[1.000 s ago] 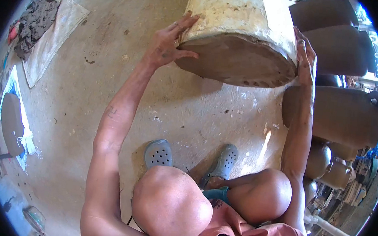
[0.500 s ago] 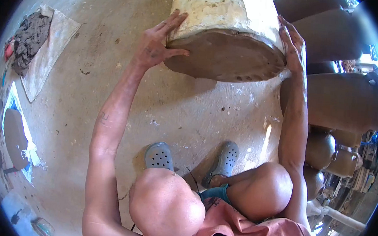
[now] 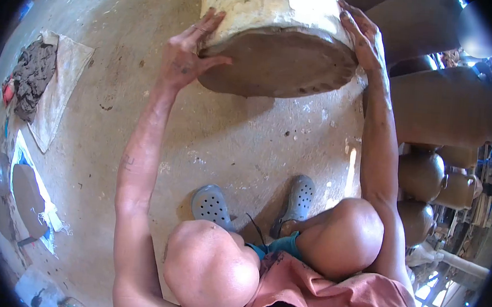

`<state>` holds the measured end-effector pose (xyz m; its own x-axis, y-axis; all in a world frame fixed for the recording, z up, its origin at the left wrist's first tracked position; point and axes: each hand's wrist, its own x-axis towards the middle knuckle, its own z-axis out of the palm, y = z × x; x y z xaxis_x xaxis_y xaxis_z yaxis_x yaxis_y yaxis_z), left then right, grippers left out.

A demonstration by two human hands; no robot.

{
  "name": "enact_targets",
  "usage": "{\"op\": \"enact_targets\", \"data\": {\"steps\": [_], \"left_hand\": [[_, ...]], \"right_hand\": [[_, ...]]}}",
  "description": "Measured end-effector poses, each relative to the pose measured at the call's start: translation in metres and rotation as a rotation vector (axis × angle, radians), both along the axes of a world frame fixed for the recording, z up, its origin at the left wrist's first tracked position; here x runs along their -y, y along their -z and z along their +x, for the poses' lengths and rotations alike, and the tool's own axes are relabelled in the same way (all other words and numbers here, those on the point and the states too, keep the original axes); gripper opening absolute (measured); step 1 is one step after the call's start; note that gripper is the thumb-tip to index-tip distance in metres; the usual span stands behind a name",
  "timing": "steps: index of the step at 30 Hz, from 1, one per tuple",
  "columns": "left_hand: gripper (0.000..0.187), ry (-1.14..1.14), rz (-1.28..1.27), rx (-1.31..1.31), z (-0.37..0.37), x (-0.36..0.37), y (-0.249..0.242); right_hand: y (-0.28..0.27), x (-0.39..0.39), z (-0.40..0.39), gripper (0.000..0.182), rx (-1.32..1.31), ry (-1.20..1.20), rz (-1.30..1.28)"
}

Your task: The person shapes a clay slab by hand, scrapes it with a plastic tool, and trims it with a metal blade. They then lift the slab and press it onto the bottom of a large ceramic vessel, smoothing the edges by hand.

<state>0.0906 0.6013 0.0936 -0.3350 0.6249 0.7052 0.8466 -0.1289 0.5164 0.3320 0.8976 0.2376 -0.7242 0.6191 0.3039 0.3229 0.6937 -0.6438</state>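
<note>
A large whitish cylinder (image 3: 247,6) is at the top centre, tilted so that its end faces me. Brown wet-looking clay (image 3: 278,64) covers that end, with finger dents along its right edge. My left hand (image 3: 191,53) grips the left side of the rim, fingers on the pale wall and thumb over the clay face. On the right side, my right hand (image 3: 363,39) presses against the wall with its fingers along it. The far end of the cylinder is out of view.
Large brown clay vessels (image 3: 440,104) and smaller round pots (image 3: 421,174) stand along the right. Dark clay (image 3: 35,73) lies on a pale sheet (image 3: 62,92) at the left. My clogs (image 3: 211,205) are on the concrete floor (image 3: 129,111).
The cylinder and both hands appear slightly farther left and higher in view. The surroundings have shifted too, as the camera view turned. Both hands keep their hold.
</note>
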Motion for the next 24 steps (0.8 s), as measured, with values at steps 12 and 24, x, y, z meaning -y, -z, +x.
{"op": "enact_targets", "data": {"steps": [12,24], "left_hand": [[0.103,-0.029,-0.101,-0.106,0.009,-0.004,-0.034],[0.1,-0.077,-0.193,-0.152,0.019,-0.008,-0.059]], "right_hand": [[0.014,-0.015,-0.001,0.067,-0.021,0.008,0.018],[-0.004,0.01,0.0,0.06,0.02,0.047,0.082]]}}
